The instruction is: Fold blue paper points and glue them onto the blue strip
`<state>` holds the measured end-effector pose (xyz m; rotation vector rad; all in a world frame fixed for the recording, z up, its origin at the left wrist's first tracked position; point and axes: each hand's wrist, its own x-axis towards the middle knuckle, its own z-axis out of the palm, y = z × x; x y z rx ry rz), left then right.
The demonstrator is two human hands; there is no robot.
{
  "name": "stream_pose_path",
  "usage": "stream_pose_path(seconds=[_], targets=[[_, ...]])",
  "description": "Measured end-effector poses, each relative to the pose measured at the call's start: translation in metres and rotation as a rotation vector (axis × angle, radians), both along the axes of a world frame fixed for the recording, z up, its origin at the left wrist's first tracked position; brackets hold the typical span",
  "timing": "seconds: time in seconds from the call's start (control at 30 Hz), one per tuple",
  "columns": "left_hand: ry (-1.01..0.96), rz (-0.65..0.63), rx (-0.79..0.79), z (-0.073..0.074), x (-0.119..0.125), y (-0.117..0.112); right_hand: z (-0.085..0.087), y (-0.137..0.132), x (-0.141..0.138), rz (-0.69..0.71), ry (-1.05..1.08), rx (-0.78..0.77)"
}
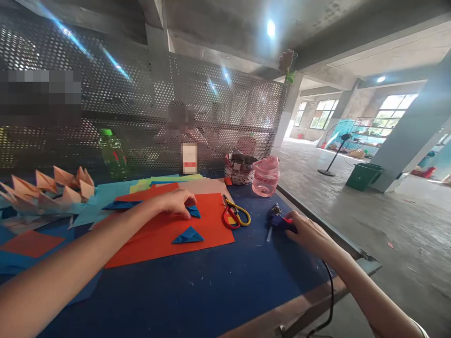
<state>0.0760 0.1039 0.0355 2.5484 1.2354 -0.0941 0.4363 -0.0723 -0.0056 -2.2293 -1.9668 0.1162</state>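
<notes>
My left hand (178, 202) reaches over an orange-red paper sheet (148, 244). Its thumb and fingers close around a small folded blue paper piece (193, 211). Closer to me on the same sheet lies another folded blue paper triangle (189, 235). Further left, a longer blue folded strip (121, 205) is partly covered by my forearm. At the table's right side my right hand (308, 231) closes on a dark blue glue gun (277, 221), with a clear glue stick (269, 234) poking out. Between my hands rest scissors (237, 215) with one red and one yellow handle.
Peach folded-paper pieces form a ring (66, 192) at left. Coloured sheets (112, 190), a green bottle (112, 152), a round basket (240, 171) and a pink jug (266, 176) stand behind. A black cord (331, 291) hangs over the table edge. A perforated metal screen (225, 103) rises behind.
</notes>
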Motion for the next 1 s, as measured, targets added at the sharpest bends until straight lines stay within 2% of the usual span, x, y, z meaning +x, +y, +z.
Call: stream_pose_path(seconds=[0.2, 0.37, 0.5, 0.6, 0.77, 0.9, 1.0], targets=[[0.048, -0.012, 0.018, 0.006, -0.009, -0.008, -0.008, 0.008, -0.008, -0.064, -0.048, 0.001], [0.004, -0.032, 0.11, 0.002, -0.015, -0.015, -0.005, 0.005, -0.014, -0.112, -0.013, 0.161], [-0.041, -0.025, 0.186, 0.004, -0.017, -0.031, 0.002, 0.001, -0.023, -0.02, 0.162, 0.409], [-0.04, -0.017, 0.233, 0.01, -0.017, -0.047, 0.005, 0.004, -0.041, 0.051, 0.412, 0.49], [0.006, -0.032, 0.173, 0.023, -0.016, -0.067, 0.018, 0.018, -0.09, 0.271, 0.927, 0.328], [-0.067, -0.077, 0.105, 0.027, -0.021, -0.074, 0.033, 0.034, -0.124, 0.414, 1.054, 0.208], [-0.124, -0.064, 0.053, 0.029, -0.029, -0.079, 0.035, 0.043, -0.137, 0.491, 1.09, 0.132]])
